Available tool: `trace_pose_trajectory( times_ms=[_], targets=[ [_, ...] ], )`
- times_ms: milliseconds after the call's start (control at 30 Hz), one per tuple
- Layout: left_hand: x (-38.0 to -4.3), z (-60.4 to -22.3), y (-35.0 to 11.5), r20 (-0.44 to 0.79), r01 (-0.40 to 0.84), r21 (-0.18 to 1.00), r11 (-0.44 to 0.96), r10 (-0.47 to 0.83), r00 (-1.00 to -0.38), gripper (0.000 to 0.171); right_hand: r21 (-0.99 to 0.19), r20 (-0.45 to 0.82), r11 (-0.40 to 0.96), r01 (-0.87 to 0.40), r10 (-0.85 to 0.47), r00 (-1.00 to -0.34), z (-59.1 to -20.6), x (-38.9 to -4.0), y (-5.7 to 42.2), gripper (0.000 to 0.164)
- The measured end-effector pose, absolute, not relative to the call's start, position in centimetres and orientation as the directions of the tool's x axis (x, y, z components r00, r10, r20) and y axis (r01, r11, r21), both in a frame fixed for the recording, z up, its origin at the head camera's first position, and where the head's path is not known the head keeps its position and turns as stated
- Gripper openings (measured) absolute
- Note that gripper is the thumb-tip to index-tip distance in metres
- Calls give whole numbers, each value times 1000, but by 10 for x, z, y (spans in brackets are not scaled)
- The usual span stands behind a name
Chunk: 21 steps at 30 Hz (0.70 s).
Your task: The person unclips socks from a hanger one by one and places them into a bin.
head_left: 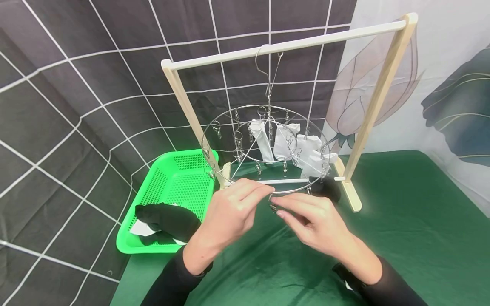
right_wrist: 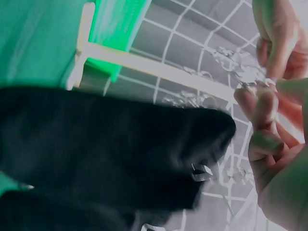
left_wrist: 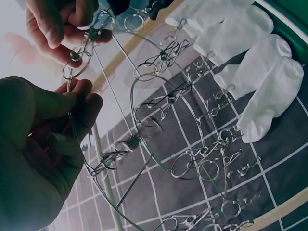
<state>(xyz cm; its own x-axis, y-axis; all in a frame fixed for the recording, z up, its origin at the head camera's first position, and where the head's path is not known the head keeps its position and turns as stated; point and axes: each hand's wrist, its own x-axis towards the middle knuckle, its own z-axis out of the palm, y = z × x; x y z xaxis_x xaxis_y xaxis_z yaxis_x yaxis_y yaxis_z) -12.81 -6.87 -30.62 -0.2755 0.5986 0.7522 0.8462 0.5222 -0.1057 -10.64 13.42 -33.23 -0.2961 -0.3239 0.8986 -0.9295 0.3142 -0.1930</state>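
Currently both hands are at the near rim of a round wire sock hanger [head_left: 269,115], its hook over the white crossbar [head_left: 291,44] of a wooden-legged drying rack [head_left: 374,100]. Left hand [head_left: 233,208]: narrow, thumb and curled fingers pinching the rim wire. Right hand [head_left: 317,219]: just beside it, narrow too, fingertips holding a small metal clip [head_left: 273,208] that hangs off the same rim. Left wrist view shows both grips close up, clip between right thumb and fingers.

White socks [head_left: 285,141] hang from clips on the hanger's far and right side. Black sock [right_wrist: 110,149] dangles near the right hand, big in the right wrist view, mostly hidden behind that hand in the head view. Other clips dangle around both rings.

Green plastic basket [head_left: 187,180] sits left of the rack, near the left hand; in its near end, a dark sock pile [head_left: 172,221] with a white piece [head_left: 141,228] poking out, exact count unclear. Rack and basket stand on a green tablecloth [head_left: 421,204]. Behind: dark grid-pattern curtain [head_left: 115,85], pale floral cloth [head_left: 383,72] at right. Both sleeves [head_left: 172,276] black.
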Motion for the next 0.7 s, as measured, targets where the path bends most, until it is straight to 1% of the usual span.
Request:
trace_pose_trajectory(
  times_ms=[133,200,267,333,400,467,533,600,700],
  targets=[
    [-128,-304,-74,765,855,-75,513,580,-281,36,-100,927,261,-960,-326,-185,-324,-108,144,21],
    [-128,-303,-77,773,865,-58,498,571,-277,37,-66,950,241,-968,-282,-135,-321,-110,150,18],
    [-129,-300,-81,783,874,-36,485,556,-277,37,-60,969,249,-967,-219,-116,-319,-114,158,16],
    [-129,-298,-84,792,880,-13,476,541,-281,38,-84,980,292,-953,-149,-133,-318,-119,168,17],
    [-130,-297,-88,798,879,8,477,527,-293,37,-130,978,375,-918,-101,-180,-318,-123,180,20],
    [-131,-297,-91,800,877,25,479,516,-304,37,-180,967,442,-879,-82,-240,-317,-126,192,24],
    [-133,-298,-94,804,874,31,484,507,-310,35,-215,951,499,-840,-89,-296,-316,-127,200,26],
    [-134,-300,-97,805,870,39,491,500,-318,33,-230,933,517,-824,-122,-337,-316,-128,204,28],
    [-136,-302,-100,810,867,45,496,490,-323,28,-230,909,512,-828,-191,-371,-316,-129,203,31]
  ],
)
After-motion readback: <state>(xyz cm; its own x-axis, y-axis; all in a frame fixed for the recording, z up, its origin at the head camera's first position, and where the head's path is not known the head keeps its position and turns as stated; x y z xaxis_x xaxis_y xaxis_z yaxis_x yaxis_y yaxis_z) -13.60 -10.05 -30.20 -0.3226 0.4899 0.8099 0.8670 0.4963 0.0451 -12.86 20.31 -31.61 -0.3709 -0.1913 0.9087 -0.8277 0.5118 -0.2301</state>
